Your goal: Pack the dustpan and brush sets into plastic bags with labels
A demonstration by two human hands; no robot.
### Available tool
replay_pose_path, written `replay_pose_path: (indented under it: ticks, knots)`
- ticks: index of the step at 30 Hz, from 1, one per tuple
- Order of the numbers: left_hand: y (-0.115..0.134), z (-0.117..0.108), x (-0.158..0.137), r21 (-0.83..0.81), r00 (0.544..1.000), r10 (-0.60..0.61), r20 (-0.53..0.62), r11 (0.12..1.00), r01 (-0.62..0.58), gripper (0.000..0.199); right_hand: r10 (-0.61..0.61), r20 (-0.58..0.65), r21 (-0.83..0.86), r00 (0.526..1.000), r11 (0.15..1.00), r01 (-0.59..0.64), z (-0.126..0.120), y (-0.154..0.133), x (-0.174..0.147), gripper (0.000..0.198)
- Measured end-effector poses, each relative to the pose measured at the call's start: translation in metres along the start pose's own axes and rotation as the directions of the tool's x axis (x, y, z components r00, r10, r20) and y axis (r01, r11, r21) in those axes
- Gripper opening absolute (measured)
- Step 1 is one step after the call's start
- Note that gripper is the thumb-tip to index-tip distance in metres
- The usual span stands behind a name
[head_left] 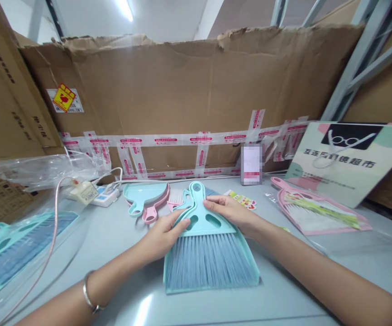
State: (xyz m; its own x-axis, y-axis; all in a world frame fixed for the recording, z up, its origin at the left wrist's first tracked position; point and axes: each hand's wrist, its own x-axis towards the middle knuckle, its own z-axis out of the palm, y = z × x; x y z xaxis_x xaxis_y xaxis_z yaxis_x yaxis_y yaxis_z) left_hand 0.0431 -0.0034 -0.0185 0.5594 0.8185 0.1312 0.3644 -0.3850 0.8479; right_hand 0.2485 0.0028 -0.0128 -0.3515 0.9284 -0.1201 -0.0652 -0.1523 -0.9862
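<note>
The left hand and the right hand share a hold on a teal brush, which lies bristles-near against a matching teal dustpan in the middle of the table, its looped handle pointing to the far side. The left hand is partly closed, its thumb pressed on top of the brush's left shoulder. The right hand is partly closed too, thumb and forefinger at the right side of the neck; its other fingers are hidden, so how far they curl around the dustpan I cannot tell. A silver bracelet rings the left wrist.

Just beyond the left hand, a small teal dustpan sits over a pink dustpan, with a white-bristled brush to their right. Past the right hand lies a sheet of stickers, and a blurred-out phone stands upright at the far edge.

On the right, a pink brush-and-dustpan set rests in front of a leaning printed bag. On the left, another teal set lies in clear plastic, near a pinkish cable, a charger and a white power strip. A large taped cardboard box walls off the far side.
</note>
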Motion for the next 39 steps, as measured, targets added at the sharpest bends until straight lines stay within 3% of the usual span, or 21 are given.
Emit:
replay_pose_path:
  ticks: [7, 13, 19, 22, 24, 25, 26, 30, 33, 39]
  knots:
    - [0.005, 0.001, -0.003, 0.127, 1.000, -0.012, 0.016, 0.992, 0.010, 0.044, 0.052, -0.060, 0.070, 0.997, 0.996, -0.047, 0.004, -0.001, -0.002, 0.046]
    - [0.006, 0.000, -0.002, 0.107, 1.000, -0.007, 0.019, 0.994, 0.005, 0.042, 0.037, -0.145, 0.040, 0.989, 0.999, -0.032, 0.009, -0.003, -0.005, 0.038]
    - [0.005, 0.000, 0.001, 0.052, 0.999, -0.041, 0.019, 0.998, 0.040, 0.041, 0.034, -0.108, 0.003, 0.994, 0.999, -0.034, 0.011, 0.001, -0.001, 0.040]
    - [0.005, -0.003, 0.003, 0.001, 0.997, -0.082, 0.014, 0.997, 0.082, 0.040, -0.028, -0.039, -0.124, 0.999, 0.992, 0.023, -0.011, -0.005, 0.003, 0.041]
    - [0.005, -0.006, 0.003, -0.031, 0.993, -0.121, -0.008, 0.992, 0.121, 0.040, -0.132, -0.124, -0.346, 0.983, 0.935, 0.082, -0.042, -0.011, 0.004, 0.040]
    - [0.004, -0.007, 0.003, -0.043, 0.989, -0.146, -0.029, 0.989, 0.144, 0.040, -0.196, -0.217, -0.505, 0.956, 0.861, 0.062, -0.061, -0.013, 0.003, 0.038]
    - [0.003, -0.009, 0.003, -0.054, 0.984, -0.170, -0.049, 0.984, 0.167, 0.041, -0.234, -0.324, -0.663, 0.917, 0.748, -0.043, -0.080, -0.014, 0.003, 0.035]
    - [-0.001, -0.013, 0.004, -0.118, 0.969, -0.227, -0.097, 0.969, 0.215, 0.044, -0.210, -0.526, -0.725, 0.824, 0.618, -0.305, -0.140, -0.006, 0.000, 0.033]
    - [-0.001, -0.013, 0.005, -0.176, 0.968, -0.234, -0.089, 0.960, 0.216, 0.046, -0.169, -0.550, -0.726, 0.818, 0.581, -0.368, -0.153, 0.007, 0.005, 0.033]
    - [0.000, -0.015, 0.005, -0.148, 0.976, -0.192, -0.104, 0.973, 0.176, 0.045, -0.158, -0.477, -0.718, 0.864, 0.637, -0.280, -0.149, 0.017, 0.015, 0.024]
